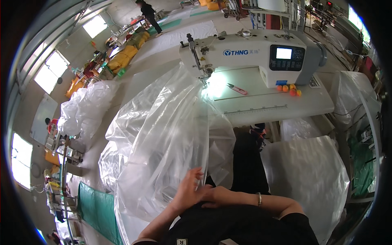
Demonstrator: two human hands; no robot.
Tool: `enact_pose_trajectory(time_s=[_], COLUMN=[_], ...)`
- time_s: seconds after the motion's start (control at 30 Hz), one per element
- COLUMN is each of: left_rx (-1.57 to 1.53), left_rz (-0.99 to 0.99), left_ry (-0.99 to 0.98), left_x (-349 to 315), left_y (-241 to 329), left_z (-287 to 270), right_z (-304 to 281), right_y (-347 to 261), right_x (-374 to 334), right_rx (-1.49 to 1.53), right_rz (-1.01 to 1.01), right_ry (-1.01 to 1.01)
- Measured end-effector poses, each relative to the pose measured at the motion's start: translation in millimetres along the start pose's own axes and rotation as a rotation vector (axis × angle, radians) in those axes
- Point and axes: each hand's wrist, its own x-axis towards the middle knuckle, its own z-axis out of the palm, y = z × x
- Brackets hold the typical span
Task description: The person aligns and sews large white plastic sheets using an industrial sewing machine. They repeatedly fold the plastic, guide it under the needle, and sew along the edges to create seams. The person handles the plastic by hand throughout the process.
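A large clear plastic sheet (163,134) hangs in folds from under the needle of a white sewing machine (245,51) down over my lap. At its lower edge is my left hand (190,190), fingers curled against the plastic by a straight edge that runs up to the needle. Crossing in from the right, my right hand (214,196) lies close beside it, a bracelet (259,199) on its wrist. The right fingers are smeared and partly covered, so their grip does not show. The machine's lamp lights the needle area.
On the machine table (261,106) lie red-handled thread snips (237,89) and several small orange-red fruits (290,90). More plastic sheeting (306,175) drapes at my right. Bundled plastic (87,106) and a green sheet (98,208) lie to the left. A person (149,16) stands far off.
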Motion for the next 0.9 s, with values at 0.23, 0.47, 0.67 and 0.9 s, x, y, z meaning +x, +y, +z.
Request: enact_pose_trajectory(time_s=[0.23,0.47,0.67,0.9], left_rx=[0.029,-0.311,-0.120,0.218], left_rz=[-0.064,-0.238,-0.040,-0.005], left_ry=[-0.036,-0.008,0.277,0.169], left_x=[-15,-21,-22,-32], left_y=[-47,-22,-34,-36], left_z=[19,11,16,34], right_z=[-60,-110,-95,-26], right_y=[33,136,103,90], right_x=[-17,-35,-62,-59], right_rx=[0.210,0.390,1.071,1.748], right_rz=[0.643,0.475,0.335,0.472], right_ry=[0.545,0.710,0.379,0.764])
